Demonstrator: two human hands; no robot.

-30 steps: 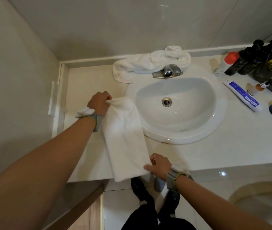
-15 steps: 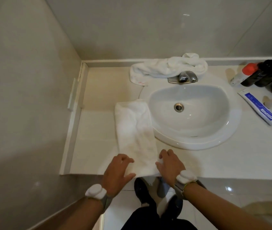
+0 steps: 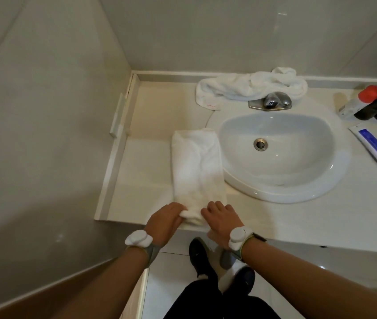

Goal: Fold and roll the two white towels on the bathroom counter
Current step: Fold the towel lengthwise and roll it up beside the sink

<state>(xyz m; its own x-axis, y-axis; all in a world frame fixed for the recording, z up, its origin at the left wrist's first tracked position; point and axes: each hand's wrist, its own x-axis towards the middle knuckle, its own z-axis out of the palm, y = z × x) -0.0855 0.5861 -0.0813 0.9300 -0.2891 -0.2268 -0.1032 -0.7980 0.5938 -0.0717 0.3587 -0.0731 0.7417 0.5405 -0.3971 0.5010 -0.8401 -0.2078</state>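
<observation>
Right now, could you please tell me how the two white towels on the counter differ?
The folded white towel lies flat as a long strip left of the sink, both hands gripping its near end. The crumpled white towel is bunched behind the faucet, untouched. Both are white terry cloth.

Pretty dim, warm-ish light from overhead. There's a small glare spot high on the back wall tile (image 3: 282,14) and soft highlights on the sink rim (image 3: 331,166). Big soft shadow covers the left wall (image 3: 33,180). Wide-angle lens bends the edges noticeably. The folded towel (image 3: 198,166) looks slightly smeared, and overall detail is soft.
</observation>
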